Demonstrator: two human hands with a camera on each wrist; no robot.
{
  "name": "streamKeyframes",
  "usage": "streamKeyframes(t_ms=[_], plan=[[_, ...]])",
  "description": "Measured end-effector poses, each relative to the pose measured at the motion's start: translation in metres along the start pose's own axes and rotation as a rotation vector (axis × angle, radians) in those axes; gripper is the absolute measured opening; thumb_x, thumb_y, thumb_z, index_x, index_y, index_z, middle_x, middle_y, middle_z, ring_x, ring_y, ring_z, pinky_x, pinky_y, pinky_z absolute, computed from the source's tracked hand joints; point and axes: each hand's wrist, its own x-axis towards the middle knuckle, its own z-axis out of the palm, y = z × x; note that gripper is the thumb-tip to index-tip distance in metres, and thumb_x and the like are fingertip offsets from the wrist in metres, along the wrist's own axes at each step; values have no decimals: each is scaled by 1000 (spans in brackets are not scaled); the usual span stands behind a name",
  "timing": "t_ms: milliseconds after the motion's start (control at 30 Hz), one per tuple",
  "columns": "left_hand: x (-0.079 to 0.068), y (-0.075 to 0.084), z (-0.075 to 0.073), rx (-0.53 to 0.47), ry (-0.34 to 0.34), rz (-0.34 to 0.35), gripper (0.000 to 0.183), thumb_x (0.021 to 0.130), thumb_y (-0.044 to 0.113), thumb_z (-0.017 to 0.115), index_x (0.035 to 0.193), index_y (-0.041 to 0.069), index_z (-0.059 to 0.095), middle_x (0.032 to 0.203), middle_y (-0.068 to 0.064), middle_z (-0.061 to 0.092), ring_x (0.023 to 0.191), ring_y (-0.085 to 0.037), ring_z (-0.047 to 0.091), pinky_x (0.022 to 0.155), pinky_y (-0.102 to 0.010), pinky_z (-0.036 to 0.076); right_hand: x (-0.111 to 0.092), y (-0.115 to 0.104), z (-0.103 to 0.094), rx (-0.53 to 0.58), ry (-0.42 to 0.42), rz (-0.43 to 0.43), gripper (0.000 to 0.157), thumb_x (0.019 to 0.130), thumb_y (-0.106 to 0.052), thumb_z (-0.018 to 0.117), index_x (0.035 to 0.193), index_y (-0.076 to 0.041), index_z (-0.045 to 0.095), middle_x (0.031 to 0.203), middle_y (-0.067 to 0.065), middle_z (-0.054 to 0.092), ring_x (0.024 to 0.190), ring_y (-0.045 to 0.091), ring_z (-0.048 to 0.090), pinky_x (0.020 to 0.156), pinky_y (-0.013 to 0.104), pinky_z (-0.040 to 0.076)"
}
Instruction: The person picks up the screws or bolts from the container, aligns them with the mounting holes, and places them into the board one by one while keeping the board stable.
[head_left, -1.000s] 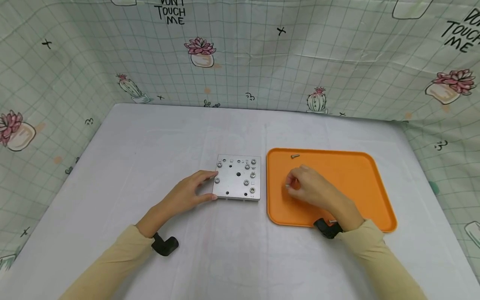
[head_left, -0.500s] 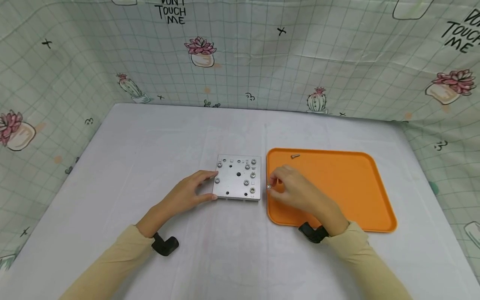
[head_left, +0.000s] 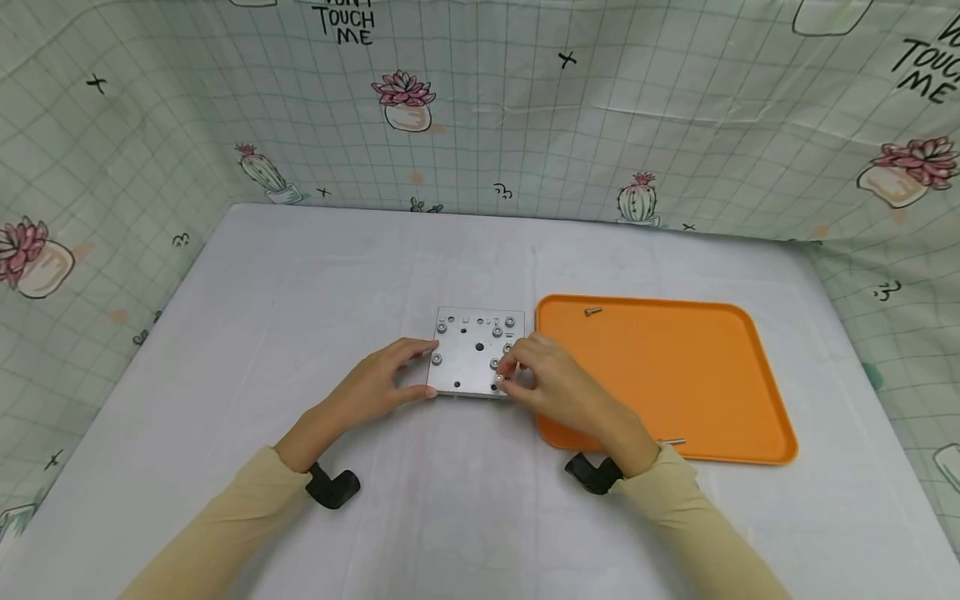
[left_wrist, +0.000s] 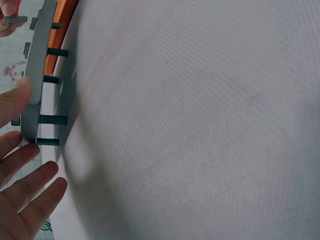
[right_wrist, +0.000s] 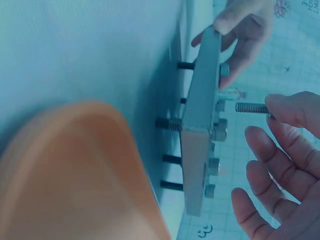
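A square silver metal plate [head_left: 468, 358] lies near the table's middle, with several socket-head screws in its holes. Their threaded ends stick out beneath it in both wrist views. My left hand [head_left: 382, 379] holds the plate at its left side, thumb at the near left corner and index finger higher up the edge. Between thumb and index finger, my right hand [head_left: 558, 383] pinches a screw [right_wrist: 251, 107]. That screw is above the plate's near right part, threaded end toward the plate and apart from it in the right wrist view. The other right fingers are loosely bent.
An orange tray [head_left: 720, 375] stands right of the plate, under my right forearm. One loose screw [head_left: 593, 311] lies near its far left corner, another screw [head_left: 672, 441] near its front edge. A patterned curtain [head_left: 480, 108] hangs behind the white-covered table [head_left: 337, 258].
My right hand has moved left with the screw, from over the tray to above the plate's near right corner. My left hand and the plate have stayed in place.
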Motion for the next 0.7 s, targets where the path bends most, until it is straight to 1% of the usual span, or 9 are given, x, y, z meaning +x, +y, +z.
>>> streamKeyframes(t_ms=[300, 500, 700], plan=[[0, -1, 0, 4, -5, -3, 64, 78, 28, 75, 134, 12, 48, 135, -7, 51, 121, -27, 52, 100, -43, 45, 4, 0, 9, -23, -22, 10, 9, 84, -19, 69, 89, -13, 65, 88, -4, 59, 85, 12, 47, 74, 26, 45], [0, -1, 0, 3, -7, -5, 64, 78, 29, 75, 134, 12, 49, 135, -7, 51, 121, -27, 52, 100, -43, 45, 5, 2, 12, 12, -15, 36, 9, 83, -20, 70, 88, -14, 65, 90, -5, 60, 86, 11, 48, 77, 27, 46], [0, -1, 0, 8, -7, -6, 64, 79, 29, 74, 134, 13, 48, 135, -6, 51, 120, -27, 53, 99, -43, 46, 5, 4, 14, 47, -6, 39, 9, 83, -20, 71, 87, -14, 65, 92, -5, 60, 87, 10, 48, 77, 27, 46]])
